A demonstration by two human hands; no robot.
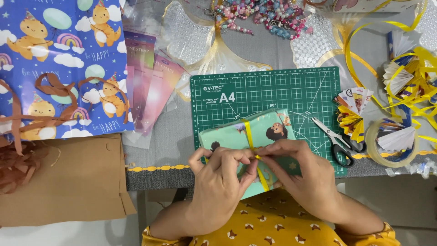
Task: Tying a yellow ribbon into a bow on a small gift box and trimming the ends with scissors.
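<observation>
A flat gift wrapped in mint-green cartoon paper (268, 130) lies on a green cutting mat (300, 91) at the table's near edge. A thin yellow ribbon (248, 132) runs lengthwise over it. My left hand (223, 182) and my right hand (300, 171) meet over the parcel's near half. Both pinch the yellow ribbon where its strands cross, fingertips touching. The near end of the parcel is hidden under my hands.
Scissors (334, 139) and a tape roll (389, 143) lie right of the mat, with folded paper fans (355, 107) and loose yellow ribbon (409, 68). Blue dinosaur wrapping paper (63, 68), brown paper (68, 182) and brown ribbon sit left. Beads (259, 13) lie at the back.
</observation>
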